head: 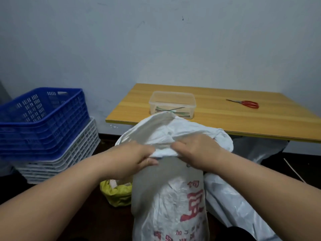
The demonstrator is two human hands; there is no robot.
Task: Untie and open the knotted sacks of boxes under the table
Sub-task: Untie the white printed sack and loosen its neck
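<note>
At the centre of the frame, a person's left hand (137, 156) and right hand (196, 150) grip the bunched mouth of a white printed sack (169, 197) standing on the floor before the desk (225, 119), fingers curled into the fabric. Pulled unevenly, the upright sack could tip toward the yellow bag (116, 193) at lower left.

Sack (166, 197) contents hidden, its base cut off below; fingertips of both hands buried in folds.
</note>
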